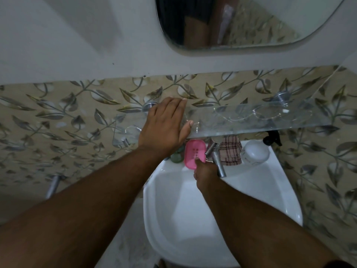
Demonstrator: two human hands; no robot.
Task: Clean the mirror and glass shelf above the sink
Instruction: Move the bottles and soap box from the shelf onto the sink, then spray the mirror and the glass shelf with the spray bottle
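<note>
The clear glass shelf (251,118) runs along the leaf-patterned tile wall on two metal brackets. My left hand (164,124) lies flat on its left end, palm down, fingers together, holding nothing. The rounded mirror (260,22) hangs above on the white wall and reflects part of a person. Below the shelf, my right hand (205,173) is curled at the steel tap (217,157), with the thumb touching the pink soap dish (194,153). Its fingers are mostly hidden. A checked cloth (230,151) sits behind the tap.
The white sink (154,209) is under my right arm. On its back ledge stand a white round container (255,153), a black spray nozzle (272,140) and a small green object (176,156). A metal pipe (53,185) sticks out of the wall at lower left.
</note>
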